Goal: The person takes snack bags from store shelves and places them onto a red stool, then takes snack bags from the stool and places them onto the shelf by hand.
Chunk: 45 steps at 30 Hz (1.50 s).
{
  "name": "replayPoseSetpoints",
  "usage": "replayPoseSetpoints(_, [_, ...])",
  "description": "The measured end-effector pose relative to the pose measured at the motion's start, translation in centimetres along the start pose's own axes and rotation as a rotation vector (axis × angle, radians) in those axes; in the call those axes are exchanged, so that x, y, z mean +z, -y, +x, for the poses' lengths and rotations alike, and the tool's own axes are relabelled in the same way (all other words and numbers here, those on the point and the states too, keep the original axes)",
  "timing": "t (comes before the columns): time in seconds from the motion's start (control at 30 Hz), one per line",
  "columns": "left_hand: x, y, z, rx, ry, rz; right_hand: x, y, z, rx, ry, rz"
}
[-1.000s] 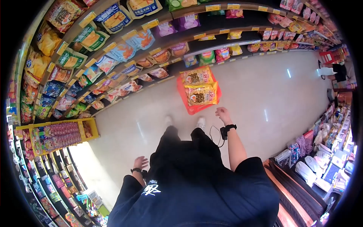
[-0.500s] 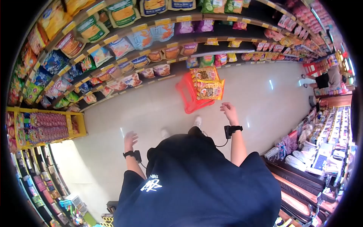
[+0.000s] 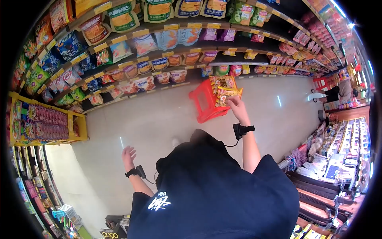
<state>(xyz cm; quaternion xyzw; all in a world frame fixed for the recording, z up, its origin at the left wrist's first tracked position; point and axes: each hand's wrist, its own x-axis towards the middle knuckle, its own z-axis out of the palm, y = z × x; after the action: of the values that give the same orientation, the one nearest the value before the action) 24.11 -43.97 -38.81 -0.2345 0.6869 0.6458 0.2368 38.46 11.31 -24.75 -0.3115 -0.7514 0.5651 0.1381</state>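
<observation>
A red plastic stool (image 3: 205,113) stands on the floor in front of the shelves. Two yellow snack bags lie on it, a rear bag (image 3: 222,81) and a front bag (image 3: 225,95) overlapping it. My right hand (image 3: 238,109) is at the front bag's lower right edge, fingers apart and overlapping the bag in view; whether they touch it I cannot tell. Over the floor at the left, my left hand (image 3: 128,157) hangs with its fingers spread, holding nothing. Each wrist wears a black strap with a small device and a cable.
Shelves (image 3: 175,26) of bagged snacks curve across the far side. A yellow rack (image 3: 81,126) of small packets stands at the left. On the right are tiers of goods (image 3: 330,171). Farther right, another person (image 3: 338,92) is near a red stool (image 3: 319,84).
My right hand has moved up to the front snack bag. My left hand is a little lower and farther left, with its fingers more spread. The view has shifted slightly.
</observation>
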Motion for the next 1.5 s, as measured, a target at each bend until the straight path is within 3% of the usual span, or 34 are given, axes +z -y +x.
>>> replayPoseSetpoints(0.17, [-0.7, 0.2, -0.7, 0.013, -0.062, -0.018, 1.5, 0.0, 2.7, -0.061, 0.018, 0.096])
replayPoseSetpoints(0.27, [0.0, -0.7, -0.6, 0.030, -0.058, 0.077, 2.9, 0.4, 4.8, -0.070, 0.021, -0.053])
replayPoseSetpoints(0.47, [2.6, -7.2, 2.0, 0.146, -0.046, 0.292, 7.1, 0.3, 9.7, -0.356, 0.046, -0.135])
replayPoseSetpoints(0.6, [6.1, -13.7, 2.7, 0.229, -0.036, 0.361, 7.6, 3.9, 12.0, -0.192, 0.091, -0.023])
replayPoseSetpoints(0.83, [15.9, -25.8, 1.0, 0.421, 0.023, 0.424, 6.5, 3.3, 17.3, -0.224, 0.079, 0.007])
replayPoseSetpoints(0.93, [17.6, -27.4, 2.1, 0.512, 0.097, 0.432, 5.9, 5.1, 18.1, -0.343, 0.014, -0.009])
replayPoseSetpoints(1.03, [19.4, -28.7, 3.7, 0.732, 0.097, 0.587, 5.5, 6.2, 19.5, -0.298, 0.084, 0.113])
replayPoseSetpoints(1.1, [22.0, -30.3, 3.6, 0.729, 0.113, 0.491, 5.1, 8.4, 19.9, -0.253, 0.090, 0.121])
replayPoseSetpoints(1.2, [26.1, -32.9, 2.9, 0.945, 0.025, 0.674, 5.5, 10.0, 21.7, -0.298, 0.094, 0.034])
replayPoseSetpoints(1.27, [28.1, -34.4, 2.1, 0.846, 0.132, 0.559, 6.1, 10.4, 22.7, -0.274, 0.106, 0.046])
replayPoseSetpoints(1.5, [27.5, -38.4, 5.2, 0.945, 0.162, 0.492, 9.8, 14.2, 26.3, -0.412, 0.025, -0.005])
